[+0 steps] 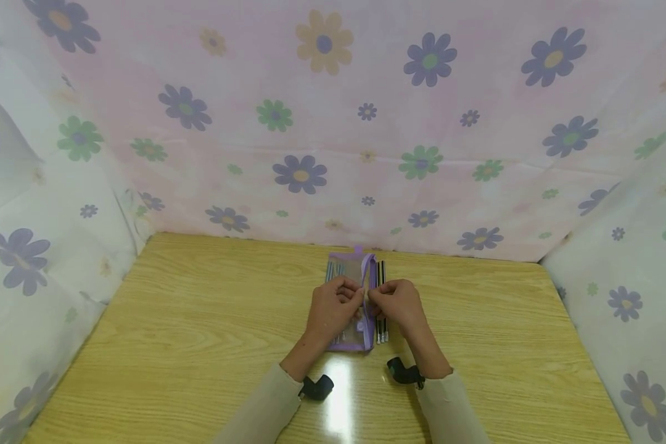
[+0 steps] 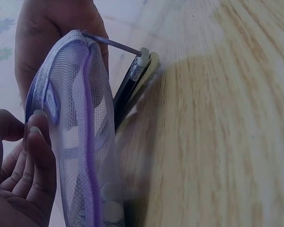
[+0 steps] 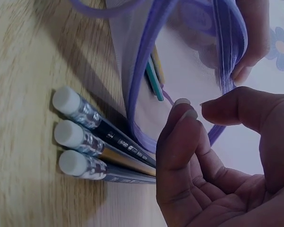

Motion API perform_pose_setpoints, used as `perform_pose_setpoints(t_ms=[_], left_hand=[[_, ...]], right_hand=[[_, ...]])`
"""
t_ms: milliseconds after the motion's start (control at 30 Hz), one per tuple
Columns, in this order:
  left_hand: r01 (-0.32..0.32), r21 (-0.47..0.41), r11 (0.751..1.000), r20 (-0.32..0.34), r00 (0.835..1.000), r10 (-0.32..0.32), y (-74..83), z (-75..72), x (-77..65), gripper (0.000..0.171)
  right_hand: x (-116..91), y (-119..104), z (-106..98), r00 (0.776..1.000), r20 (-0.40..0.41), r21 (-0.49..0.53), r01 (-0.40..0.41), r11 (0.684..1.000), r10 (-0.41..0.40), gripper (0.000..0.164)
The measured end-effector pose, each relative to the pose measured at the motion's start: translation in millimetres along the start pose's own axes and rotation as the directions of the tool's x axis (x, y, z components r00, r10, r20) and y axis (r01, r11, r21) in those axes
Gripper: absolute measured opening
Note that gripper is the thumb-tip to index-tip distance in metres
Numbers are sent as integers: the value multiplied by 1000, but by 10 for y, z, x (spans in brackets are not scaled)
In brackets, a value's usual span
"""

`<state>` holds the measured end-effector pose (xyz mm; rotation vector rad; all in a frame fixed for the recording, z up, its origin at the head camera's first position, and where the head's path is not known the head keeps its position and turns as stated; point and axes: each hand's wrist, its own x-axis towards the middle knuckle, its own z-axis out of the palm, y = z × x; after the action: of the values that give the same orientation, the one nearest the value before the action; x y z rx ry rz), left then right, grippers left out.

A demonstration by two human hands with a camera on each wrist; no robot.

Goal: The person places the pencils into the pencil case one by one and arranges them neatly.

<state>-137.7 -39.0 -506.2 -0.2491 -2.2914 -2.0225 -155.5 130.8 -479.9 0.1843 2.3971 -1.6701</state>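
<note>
A purple-trimmed mesh pencil case [image 1: 352,347] lies on the table, its zip parted along the right side. At that opening, my left hand [image 1: 333,311] pinches the left zip edge between thumb and fingertips. My right hand [image 1: 401,303] is over the opening with fingers curled. Its thumb and fingertips [image 3: 182,109] are slightly apart, with nothing visible between them. Through the opening show a teal stick [image 3: 154,81] and a yellow one. Three pencils [image 3: 78,130] with white erasers lie side by side along the case's right side, partly covered by my right hand.
Both hands work on a wood-grain table [image 1: 211,320]. Flowered cloth [image 1: 333,135] rises behind it and at both sides. A dark wrist camera [image 1: 317,387] sticks out below the left wrist, another [image 1: 404,371] below the right.
</note>
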Motion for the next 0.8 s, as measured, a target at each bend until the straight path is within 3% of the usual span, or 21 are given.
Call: perform_pose_setpoints(t_ms=[300, 500, 800], left_hand=[[-9, 3, 1000, 0, 1000, 9, 1, 0, 4, 5], [-9, 8, 1000, -3, 1000, 9, 9, 1, 7, 4], [-10, 19, 1000, 1, 1000, 10, 18, -5, 2, 5]], right_hand=[[-3, -8, -62, 998, -59, -138, 8, 990, -17, 12], [8, 7, -113, 991, -124, -272, 17, 962, -52, 12], [67, 99, -160, 985, -141, -392, 35, 919, -98, 14]])
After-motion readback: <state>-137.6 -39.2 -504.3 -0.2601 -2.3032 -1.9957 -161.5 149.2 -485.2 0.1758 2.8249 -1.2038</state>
